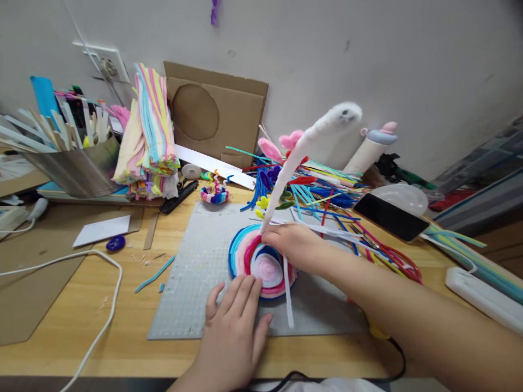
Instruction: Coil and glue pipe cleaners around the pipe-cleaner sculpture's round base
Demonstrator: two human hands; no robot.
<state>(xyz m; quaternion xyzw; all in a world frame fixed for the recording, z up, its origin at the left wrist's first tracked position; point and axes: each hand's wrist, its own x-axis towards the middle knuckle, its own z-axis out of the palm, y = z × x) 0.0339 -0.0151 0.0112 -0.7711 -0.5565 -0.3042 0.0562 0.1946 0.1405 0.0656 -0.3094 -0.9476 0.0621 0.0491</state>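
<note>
A round disc coiled from pipe cleaners [241, 242], in blue, pink, red and white rings, lies on a grey cutting mat [196, 272]. My left hand [232, 321] rests flat at its near edge, fingertips on the rings and thumb apart. Above the disc, my right hand [294, 245] is closed at the base of a tall fuzzy white figure [302, 147] with a small dark eye. The figure leans up and to the right. A white pipe cleaner [288, 296] runs down from under my right hand across the disc onto the mat. My right fingertips are partly hidden.
Loose colored pipe cleaners [314, 201], red-handled scissors [398, 261] and a phone [391, 216] lie to the right. Behind stand a pastel pipe-cleaner bundle [153, 125] and a cardboard panel [241, 109]. A metal bin [81, 169] and white cable [118, 283] are left.
</note>
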